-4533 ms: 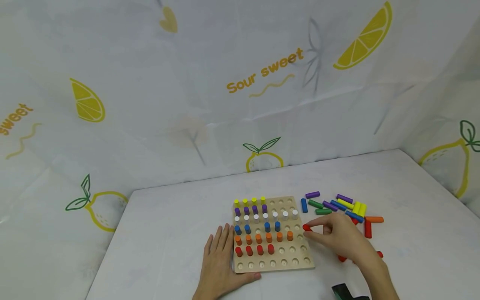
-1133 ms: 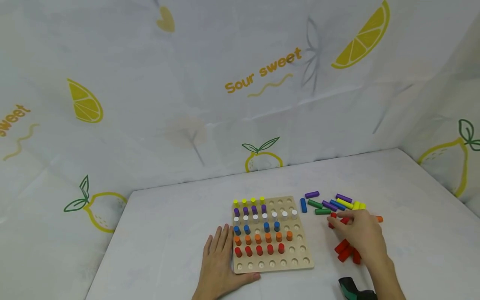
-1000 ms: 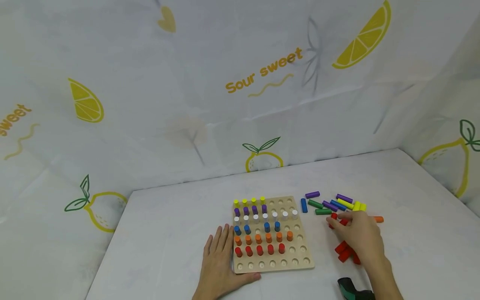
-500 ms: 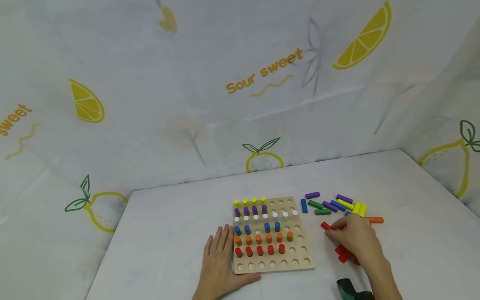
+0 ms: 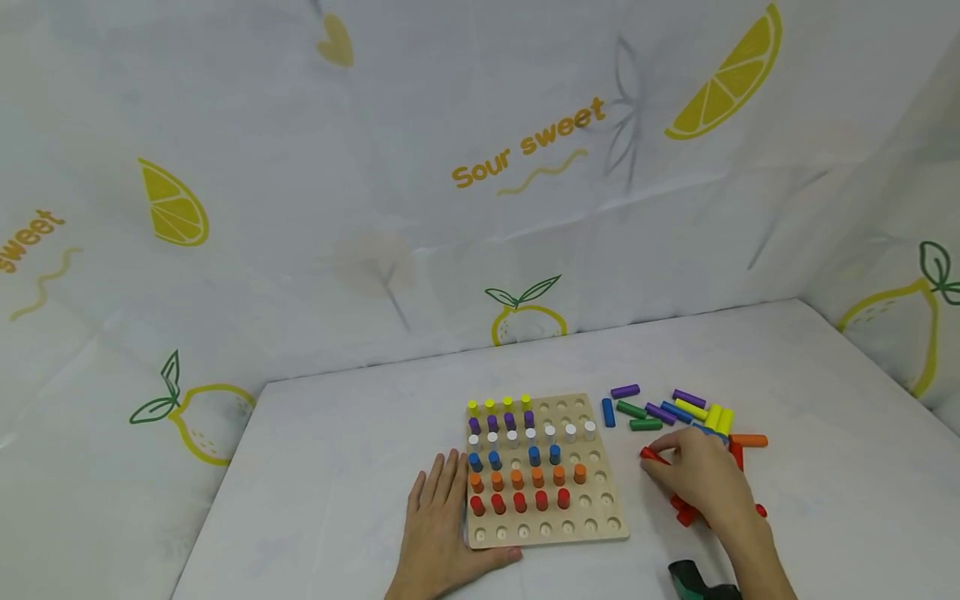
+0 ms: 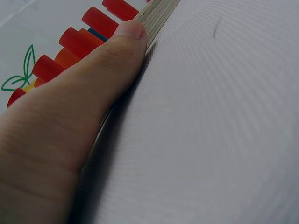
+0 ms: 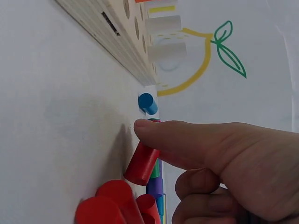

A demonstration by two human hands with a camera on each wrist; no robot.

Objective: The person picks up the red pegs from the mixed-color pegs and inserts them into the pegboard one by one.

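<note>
My left hand (image 5: 435, 533) lies flat beside a wooden pegboard (image 5: 555, 527), fingers straight along its left side and thumb along its near edge. The left wrist view shows the thumb (image 6: 93, 70) against that edge, with red pegs (image 6: 77, 43) standing behind it. Right of the board, my right hand (image 5: 701, 471) pinches a red peg (image 7: 142, 163) between thumb and index finger, just above the table. The other fingers curl in. Rows of yellow, purple, white, blue, orange and red pegs (image 5: 520, 502) stand in the board; the red row has several, and the nearest row of holes is bare.
Loose green pegs (image 5: 632, 409), purple, blue and yellow pegs (image 5: 714, 415) lie beyond the right hand, along with an orange peg (image 5: 750, 440). More red pegs (image 7: 100, 210) lie under the hand. A black and green object (image 5: 693, 582) sits at the front edge.
A fifth red peg now stands in the red row. The right hand went back to the loose pegs, took another red peg and has moved slightly left with it. The left hand stayed put.
</note>
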